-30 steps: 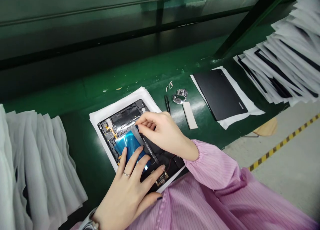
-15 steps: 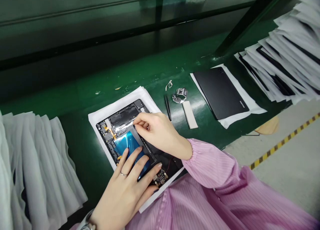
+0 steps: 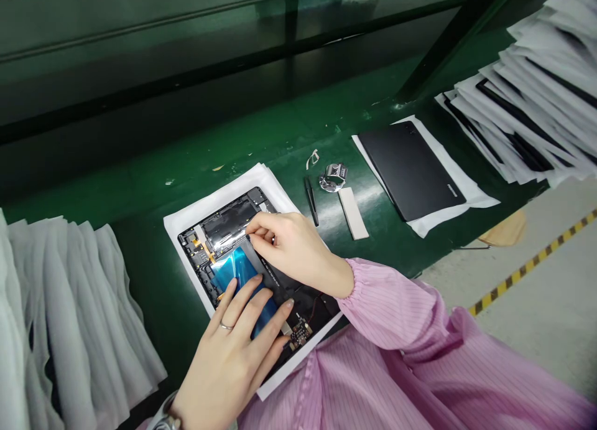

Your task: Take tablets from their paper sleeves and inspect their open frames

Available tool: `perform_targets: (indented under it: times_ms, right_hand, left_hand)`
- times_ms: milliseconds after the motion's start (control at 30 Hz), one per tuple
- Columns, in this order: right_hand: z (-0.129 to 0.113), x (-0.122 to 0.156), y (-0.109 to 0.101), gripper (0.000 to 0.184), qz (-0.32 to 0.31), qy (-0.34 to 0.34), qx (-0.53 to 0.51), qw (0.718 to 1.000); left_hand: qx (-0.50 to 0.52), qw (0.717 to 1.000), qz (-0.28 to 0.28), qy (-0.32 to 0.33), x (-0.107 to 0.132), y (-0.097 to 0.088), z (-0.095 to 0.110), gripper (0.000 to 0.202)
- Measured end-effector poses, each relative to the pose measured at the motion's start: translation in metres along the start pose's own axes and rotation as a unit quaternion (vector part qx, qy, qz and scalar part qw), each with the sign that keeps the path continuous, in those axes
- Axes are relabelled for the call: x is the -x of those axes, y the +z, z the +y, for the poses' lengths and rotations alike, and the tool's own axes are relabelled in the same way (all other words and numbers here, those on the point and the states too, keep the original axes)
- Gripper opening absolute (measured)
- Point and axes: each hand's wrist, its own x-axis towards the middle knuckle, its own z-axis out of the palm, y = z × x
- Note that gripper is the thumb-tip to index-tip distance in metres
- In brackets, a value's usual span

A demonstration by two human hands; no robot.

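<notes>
An opened tablet (image 3: 228,221), its inner parts showing, lies on a white foam sheet (image 3: 180,215) in front of me. A shiny blue film (image 3: 232,266) covers part of the battery area, beside a black strip with small white print. My left hand (image 3: 236,349) rests over the blue film with fingers spread, a ring on one of them. My right hand (image 3: 282,243) pinches thumb and forefinger together at the upper end of the black strip. What sits between those fingertips is too small to make out. A small circuit board (image 3: 301,331) shows near my left thumb.
Right of the tablet lie black tweezers (image 3: 311,201), a roll of silvery tape (image 3: 334,177) and a pale flat block (image 3: 353,213). Farther right, a black back cover (image 3: 410,168) rests on white foam. Foam-wrapped stacks stand left (image 3: 88,312) and right (image 3: 536,119).
My left hand has shifted slightly left and down on the blue film, showing more of the circuit board. The right hand keeps its pinch at nearly the same spot.
</notes>
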Motion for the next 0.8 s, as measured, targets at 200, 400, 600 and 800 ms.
perform_targets:
  times_ms: [200, 400, 600, 800]
  right_hand:
    - [0.0001, 0.0006, -0.0001, 0.015, 0.003, -0.003, -0.006, 1.000]
    - [0.0022, 0.0017, 0.0017, 0.016, 0.002, -0.004, -0.013, 1.000]
    - [0.0030, 0.0012, -0.0005, 0.019, -0.014, 0.009, -0.043, 0.999]
    - [-0.0030, 0.0090, -0.0077, 0.030, -0.018, 0.027, -0.092, 0.995]
  left_hand:
    - [0.010, 1.000, 0.013, -0.011, -0.0007, 0.0017, 0.0020, 0.029]
    - [0.004, 1.000, 0.009, -0.017, 0.0003, 0.0029, 0.0017, 0.029]
    - [-0.002, 1.000, 0.019, -0.008, 0.0011, 0.0030, 0.0008, 0.027]
    - [0.003, 0.999, 0.028, -0.020, 0.0040, 0.0051, 0.0004, 0.029]
